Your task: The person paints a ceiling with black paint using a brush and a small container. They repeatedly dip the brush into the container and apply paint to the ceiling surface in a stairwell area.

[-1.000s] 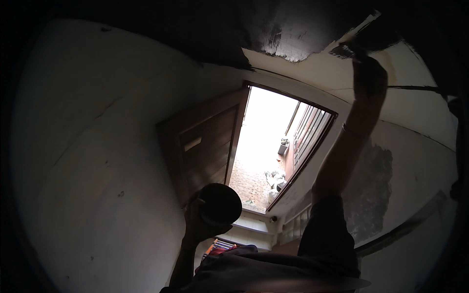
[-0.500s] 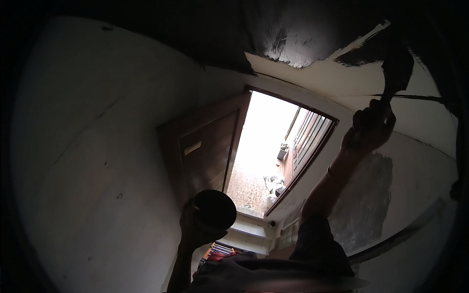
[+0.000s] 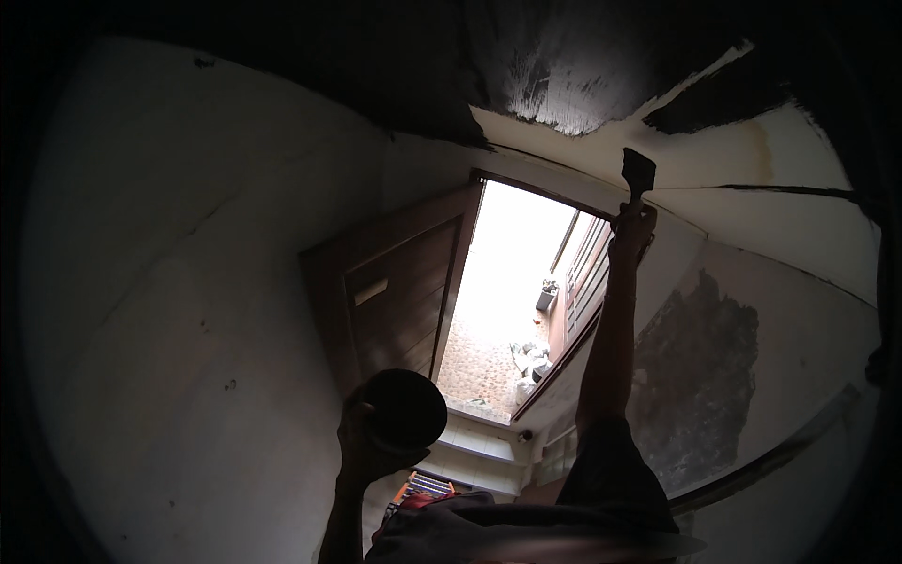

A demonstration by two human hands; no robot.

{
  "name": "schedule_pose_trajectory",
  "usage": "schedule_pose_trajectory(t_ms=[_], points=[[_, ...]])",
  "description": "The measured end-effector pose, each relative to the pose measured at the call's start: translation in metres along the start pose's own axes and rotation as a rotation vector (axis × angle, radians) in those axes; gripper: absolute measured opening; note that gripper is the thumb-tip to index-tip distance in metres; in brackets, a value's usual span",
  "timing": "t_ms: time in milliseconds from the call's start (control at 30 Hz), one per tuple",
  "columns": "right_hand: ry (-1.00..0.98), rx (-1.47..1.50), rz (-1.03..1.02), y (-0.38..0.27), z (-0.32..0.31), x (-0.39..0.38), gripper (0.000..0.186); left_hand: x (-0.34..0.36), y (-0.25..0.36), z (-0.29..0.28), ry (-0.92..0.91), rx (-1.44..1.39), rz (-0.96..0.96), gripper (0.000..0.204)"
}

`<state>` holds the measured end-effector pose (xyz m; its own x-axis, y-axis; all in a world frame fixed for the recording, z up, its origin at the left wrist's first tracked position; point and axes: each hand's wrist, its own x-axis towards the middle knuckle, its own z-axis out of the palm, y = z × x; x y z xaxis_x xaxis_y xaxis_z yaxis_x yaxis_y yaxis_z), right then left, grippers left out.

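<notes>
My left hand (image 3: 362,442) is wrapped round a dark round tub (image 3: 406,411), held low in front of the door; what is inside it is too dark to make out. Stretched upward, my right hand (image 3: 632,230) grips the handle of a paintbrush (image 3: 639,171) with a broad, dark head. The brush head points up, close below the ceiling (image 3: 601,141) just over the top right of the doorway; whether it touches cannot be told. Dark paint (image 3: 719,99) covers much of the ceiling, with ragged edges against the pale part.
A brown panelled door (image 3: 399,291) stands open beside a bright doorway with a dark frame (image 3: 564,371). White steps (image 3: 479,442) lie below it. A dark patch (image 3: 700,385) marks the right wall. Outside are a barred gate (image 3: 587,273) and a potted plant (image 3: 546,293).
My right hand has moved the paintbrush left and down, away from the dark paint toward the doorway's top corner. The tub has shifted slightly left in my left hand.
</notes>
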<state>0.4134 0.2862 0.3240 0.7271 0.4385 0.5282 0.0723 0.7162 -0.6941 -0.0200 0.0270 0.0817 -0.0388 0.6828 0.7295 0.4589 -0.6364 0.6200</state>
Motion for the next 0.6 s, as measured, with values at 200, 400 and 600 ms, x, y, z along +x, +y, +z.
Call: schedule_pose_trajectory(t_ms=[200,400,600], points=[[-0.084,0.159,-0.157,-0.127,0.029,-0.028,0.021,0.0,-0.006,0.001,-0.016,-0.05,0.05,0.116],[-0.125,0.217,-0.571,-0.195,0.02,-0.11,0.023,-0.003,-0.005,0.004,-0.011,-0.056,0.005,0.115],[-0.282,0.388,-0.775,-0.153,0.027,-0.07,0.016,-0.003,-0.009,0.001,-0.027,-0.029,0.042,0.115]])
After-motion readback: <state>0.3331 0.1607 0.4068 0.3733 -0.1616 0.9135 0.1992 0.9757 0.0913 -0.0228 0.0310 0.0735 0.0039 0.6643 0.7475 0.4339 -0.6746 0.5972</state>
